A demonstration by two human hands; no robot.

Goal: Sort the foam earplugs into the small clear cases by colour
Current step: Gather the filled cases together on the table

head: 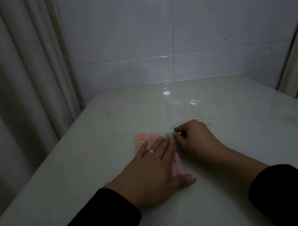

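Left hand [154, 169] flat on coloured earplugs [177, 164], right hand [194, 136] pinching a green earplug [169, 135], white table [75, 175]

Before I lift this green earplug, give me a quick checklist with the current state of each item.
1. Left hand steadies the cases: ok, it lies flat, fingers straight, over the pink earplugs.
2. Right hand has hold of the green earplug: cannot tell, its curled fingertips are at the earplug, but blur hides the contact.
3. Colours can be told apart: ok, orange earplugs, pink and green all show, though the light is dim.
4. Cases open and ready: cannot tell, the clear plastic barely shows.
5. Plastic bag out of the way: ok, it lies on the table beyond the hands.
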